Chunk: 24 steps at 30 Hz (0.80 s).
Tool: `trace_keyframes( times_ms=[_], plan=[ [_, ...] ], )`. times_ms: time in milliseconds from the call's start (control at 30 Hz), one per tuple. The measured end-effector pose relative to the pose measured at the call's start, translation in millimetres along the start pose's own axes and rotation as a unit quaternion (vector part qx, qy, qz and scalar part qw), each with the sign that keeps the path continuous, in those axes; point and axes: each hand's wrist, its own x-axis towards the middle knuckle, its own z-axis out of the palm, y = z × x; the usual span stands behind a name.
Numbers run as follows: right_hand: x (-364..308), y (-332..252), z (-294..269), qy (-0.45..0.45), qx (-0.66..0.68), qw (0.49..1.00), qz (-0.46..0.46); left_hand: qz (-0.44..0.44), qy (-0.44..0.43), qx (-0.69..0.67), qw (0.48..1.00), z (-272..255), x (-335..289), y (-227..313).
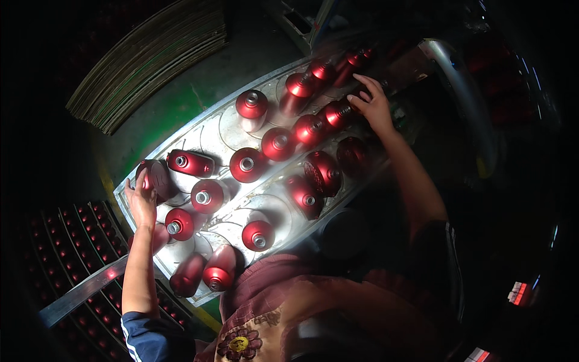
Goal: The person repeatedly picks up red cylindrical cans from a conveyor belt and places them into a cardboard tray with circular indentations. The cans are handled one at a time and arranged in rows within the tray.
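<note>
Glossy red bottles with narrow, uncapped necks are spread over a pale work table (202, 136). At the table's left end my left hand (142, 202) has its fingers and thumb against the side of a dark red bottle (157, 176), closed on it. A squarish red bottle (190, 161) lies tilted just right of that one. My right hand (374, 107) is over the far right part of the table, fingers apart and holding nothing. Nearest to it is a red bottle (336, 113). Two more bottles, one of them a tilted bottle (220, 268), lean at the near left corner.
A tall stack of flat sheets (151, 60) stands beyond the table at the far left. Racks with rows of small red items (72, 253) fill the lower left, beside a metal bar (84, 289). A curved metal rail (449, 66) rises at the right; surroundings there are dark.
</note>
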Motion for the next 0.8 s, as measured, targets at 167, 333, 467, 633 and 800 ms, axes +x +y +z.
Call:
trace_keyframes(
  times_ms=[167, 333, 467, 633, 800],
  plan=[
    [95.9, 23.5, 15.1, -0.165, -0.069, 0.979, -0.095, 0.055, 0.053, -0.229, 0.970, -35.3, 34.7, 75.6],
    [129.4, 10.7, 57.8, -0.265, -0.115, 0.949, -0.130, 0.121, -0.099, -0.382, 0.911, -33.9, 77.3, 118.5],
    [89.1, -48.3, 47.0, -0.227, -0.092, 0.913, -0.326, -0.001, -0.043, -0.367, 0.929, -78.1, 25.9, 77.7],
    [-43.9, -103.4, 40.3, -0.436, 0.021, 0.845, -0.310, -0.052, -0.074, -0.401, 0.911, -106.5, -109.4, 44.5],
    [-149.1, -102.8, 64.5, -0.314, 0.022, 0.935, -0.164, 0.044, -0.142, -0.392, 0.908, -87.3, -196.5, 47.2]
  ],
)
